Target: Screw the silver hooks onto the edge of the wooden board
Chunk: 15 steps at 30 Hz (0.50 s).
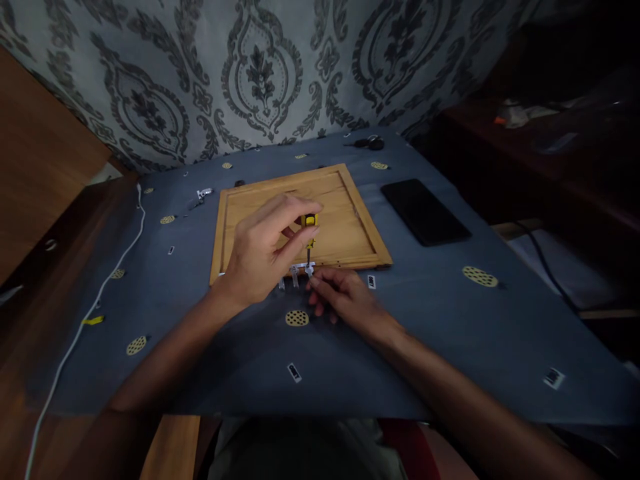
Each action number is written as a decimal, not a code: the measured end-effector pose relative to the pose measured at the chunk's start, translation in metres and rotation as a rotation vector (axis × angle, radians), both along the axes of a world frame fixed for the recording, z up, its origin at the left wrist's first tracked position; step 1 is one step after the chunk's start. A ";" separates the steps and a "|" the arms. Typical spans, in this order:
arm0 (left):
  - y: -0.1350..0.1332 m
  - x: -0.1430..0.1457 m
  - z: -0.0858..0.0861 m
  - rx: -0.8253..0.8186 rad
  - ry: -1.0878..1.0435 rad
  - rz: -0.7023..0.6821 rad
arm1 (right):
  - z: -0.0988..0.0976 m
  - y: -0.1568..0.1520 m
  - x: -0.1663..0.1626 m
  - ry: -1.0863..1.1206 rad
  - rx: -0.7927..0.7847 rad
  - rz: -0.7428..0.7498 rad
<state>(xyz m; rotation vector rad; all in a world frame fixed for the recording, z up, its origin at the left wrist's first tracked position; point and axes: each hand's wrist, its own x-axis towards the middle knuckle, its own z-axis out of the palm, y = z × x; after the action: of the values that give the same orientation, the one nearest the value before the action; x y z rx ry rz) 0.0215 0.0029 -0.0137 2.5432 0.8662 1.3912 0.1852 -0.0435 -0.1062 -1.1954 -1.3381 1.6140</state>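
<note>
My left hand [263, 243] is closed around the handle of a yellow and black screwdriver [311, 220], held upright with its shaft pointing down. The shaft's lower end meets a small shiny metal fitting [309, 271] at the front edge of a framed wooden panel [250, 200]. My right hand [347, 293] pinches this fitting between thumb and fingers, just below the screwdriver's tip. More metal tabs [295, 277] stick out from the same panel edge, left of my right fingers. My left hand hides part of the panel; any screw under the tip is too small to make out.
A black phone or tablet [425, 211] lies right of the panel. Behind are dark keys or a small tool [367, 143]; another metal fitting [204, 194] lies at left. A white cable [107, 277] runs down the left side of the blue patterned cloth [225, 373].
</note>
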 end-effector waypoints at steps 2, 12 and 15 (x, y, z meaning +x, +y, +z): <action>-0.001 0.001 0.000 0.009 -0.011 0.013 | 0.001 0.000 0.000 -0.002 -0.004 -0.002; -0.001 -0.002 0.002 -0.083 0.000 0.008 | 0.001 0.000 0.000 -0.003 -0.011 -0.006; -0.001 -0.001 0.000 -0.102 -0.015 -0.018 | 0.000 0.000 0.000 -0.004 -0.009 -0.003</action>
<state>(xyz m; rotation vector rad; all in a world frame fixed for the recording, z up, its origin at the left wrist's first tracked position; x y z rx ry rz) 0.0203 0.0023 -0.0142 2.4562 0.8851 1.3239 0.1850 -0.0435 -0.1057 -1.2056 -1.3321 1.6175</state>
